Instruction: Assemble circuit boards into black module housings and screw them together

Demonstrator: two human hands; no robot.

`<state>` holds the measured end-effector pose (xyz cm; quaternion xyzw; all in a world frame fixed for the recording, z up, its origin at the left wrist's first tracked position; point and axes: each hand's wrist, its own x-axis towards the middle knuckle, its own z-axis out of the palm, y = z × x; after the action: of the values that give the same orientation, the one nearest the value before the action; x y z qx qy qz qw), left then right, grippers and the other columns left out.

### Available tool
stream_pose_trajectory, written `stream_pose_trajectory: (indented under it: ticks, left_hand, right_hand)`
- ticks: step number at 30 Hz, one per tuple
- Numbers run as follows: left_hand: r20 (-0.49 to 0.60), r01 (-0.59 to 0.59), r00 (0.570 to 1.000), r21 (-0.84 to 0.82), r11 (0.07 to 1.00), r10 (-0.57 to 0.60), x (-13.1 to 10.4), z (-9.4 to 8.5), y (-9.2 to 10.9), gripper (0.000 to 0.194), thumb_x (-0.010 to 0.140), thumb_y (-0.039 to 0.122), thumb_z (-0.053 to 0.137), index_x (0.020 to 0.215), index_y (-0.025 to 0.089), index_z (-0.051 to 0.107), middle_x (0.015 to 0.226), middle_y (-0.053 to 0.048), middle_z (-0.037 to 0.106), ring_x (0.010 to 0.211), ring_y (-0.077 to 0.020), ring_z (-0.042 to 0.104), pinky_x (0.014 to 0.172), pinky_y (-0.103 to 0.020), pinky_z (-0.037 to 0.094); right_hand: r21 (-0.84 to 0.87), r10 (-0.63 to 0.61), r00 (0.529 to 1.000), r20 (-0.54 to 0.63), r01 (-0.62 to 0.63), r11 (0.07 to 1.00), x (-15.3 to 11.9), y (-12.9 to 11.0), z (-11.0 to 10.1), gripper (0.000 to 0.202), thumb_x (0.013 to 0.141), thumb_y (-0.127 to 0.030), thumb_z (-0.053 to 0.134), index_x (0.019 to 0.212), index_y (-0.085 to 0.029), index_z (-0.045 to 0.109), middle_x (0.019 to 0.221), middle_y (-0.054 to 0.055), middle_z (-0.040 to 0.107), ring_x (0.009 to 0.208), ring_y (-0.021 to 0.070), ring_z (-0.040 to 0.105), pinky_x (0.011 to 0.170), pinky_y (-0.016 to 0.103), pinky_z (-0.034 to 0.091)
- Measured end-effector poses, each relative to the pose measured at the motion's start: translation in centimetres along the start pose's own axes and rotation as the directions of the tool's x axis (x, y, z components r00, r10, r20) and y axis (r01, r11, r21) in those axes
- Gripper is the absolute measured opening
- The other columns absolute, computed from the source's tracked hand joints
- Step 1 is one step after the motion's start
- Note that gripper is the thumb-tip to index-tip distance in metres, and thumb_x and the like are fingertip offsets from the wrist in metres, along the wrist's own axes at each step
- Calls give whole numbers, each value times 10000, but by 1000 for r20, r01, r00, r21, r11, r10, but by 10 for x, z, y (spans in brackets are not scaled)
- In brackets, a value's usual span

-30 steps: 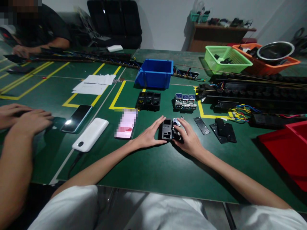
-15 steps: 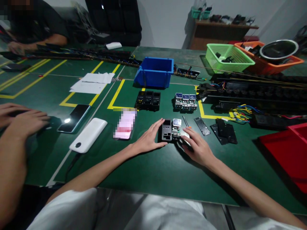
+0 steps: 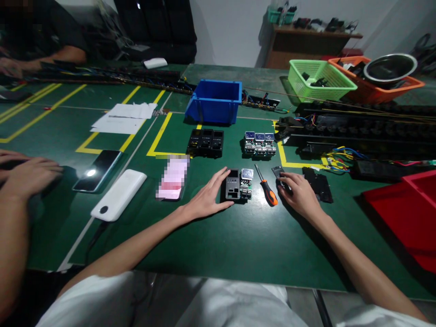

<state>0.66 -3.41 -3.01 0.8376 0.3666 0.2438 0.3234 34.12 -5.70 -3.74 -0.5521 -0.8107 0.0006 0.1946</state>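
Observation:
My left hand [image 3: 211,194] lies with thumb and fingers spread around the left side of a small black plastic housing [image 3: 233,184], its fingertips at the top edge. Right beside the housing is a small circuit board [image 3: 246,182] with a display. An orange-and-black screwdriver [image 3: 269,191] rests on the table between my hands. My right hand [image 3: 303,193] is closed over a flat black cover plate [image 3: 277,170], fingers and thumb at its edges; much of the plate is hidden. More black cover plates [image 3: 322,186] lie just past that hand.
Behind are a row of black housings [image 3: 205,142], several circuit boards [image 3: 260,144] and a blue bin [image 3: 218,106]. A phone [image 3: 173,177] and white power bank [image 3: 119,195] lie left, near another person's hands [image 3: 32,175]. A red bin [image 3: 408,213] stands right.
My right hand has moved right, from beside the circuit board onto the black cover plate, uncovering the screwdriver. My left hand stays by the housing. The view has shifted slightly.

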Motion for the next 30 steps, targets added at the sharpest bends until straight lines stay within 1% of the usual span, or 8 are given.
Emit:
stream_pose_trajectory:
  ticks: [3, 6, 8, 11, 14, 18, 23, 30]
  left_hand:
    - [7, 1, 1000, 35, 999, -2, 0, -3, 5, 867, 791, 454, 611, 1470, 280, 102, 1552, -104, 104, 1410, -312, 218, 1125, -506, 307]
    - [82, -70, 995, 119, 990, 60, 1, -21, 9, 882, 766, 464, 638, 1463, 274, 133, 1547, -106, 130, 1379, -317, 288, 1095, -489, 357]
    - [-10, -84, 996, 247, 965, 89, 0, -43, 5, 776, 800, 430, 604, 1442, 267, 201, 1517, -96, 226, 1368, -307, 301, 1113, -494, 325]
    - [-304, 172, 952, 448, 877, -31, -5, -77, -13, 783, 797, 426, 601, 1435, 197, 209, 1456, -142, 318, 1347, -330, 307, 1121, -528, 271]
    - [-394, 406, 896, 544, 735, -204, -17, -97, -36, 888, 765, 505, 603, 1440, 118, 176, 1438, -202, 323, 1328, -378, 310, 1080, -554, 288]
    - [-334, 518, 855, 584, 625, -397, -25, -93, -51, 933, 750, 565, 572, 1442, 94, 159, 1335, -228, 442, 1191, -400, 451, 945, -524, 410]
    - [-386, 563, 826, 595, 574, -410, -18, -82, -53, 801, 776, 488, 538, 1419, 127, 226, 1262, -206, 493, 1129, -385, 483, 909, -515, 422]
    - [-433, 634, 774, 538, 556, -462, -14, -91, -67, 723, 768, 444, 541, 1380, 164, 274, 1307, -194, 456, 1134, -403, 457, 874, -559, 424]
  right_hand:
    - [-3, -4, 1000, -6, 4, 1000, -1, -2, 1, 282, 880, -253, 503, 1130, -194, 620, 1203, 134, 595, 1099, 302, 534, 869, 470, 459]
    - [-8, 4, 1000, -6, -4, 1000, -1, -2, 2, 290, 877, -251, 505, 1136, -191, 622, 1201, 136, 596, 1100, 304, 532, 872, 476, 457]
    - [-6, 4, 1000, -4, -4, 1000, -2, -2, 2, 295, 876, -252, 506, 1140, -189, 621, 1200, 138, 596, 1100, 305, 531, 876, 482, 454]
    - [-2, 2, 1000, 0, -2, 1000, -2, -2, 1, 293, 879, -252, 504, 1138, -179, 619, 1202, 139, 593, 1103, 298, 527, 895, 475, 449]
    - [6, 0, 1000, -6, 1, 1000, -2, -3, 0, 288, 880, -257, 504, 1134, -180, 616, 1200, 137, 592, 1102, 295, 524, 898, 473, 449]
    - [9, 0, 1000, -13, 0, 1000, -1, -4, -2, 286, 879, -260, 505, 1134, -190, 614, 1200, 133, 591, 1094, 298, 524, 889, 476, 454]
    - [14, 5, 1000, -9, -5, 1000, -1, -4, -1, 291, 878, -259, 509, 1137, -182, 616, 1199, 137, 590, 1095, 297, 526, 898, 469, 454]
    - [14, -11, 1000, -11, 11, 1000, -2, -2, -1, 299, 877, -252, 507, 1152, -191, 606, 1208, 132, 587, 1101, 300, 527, 904, 482, 456]
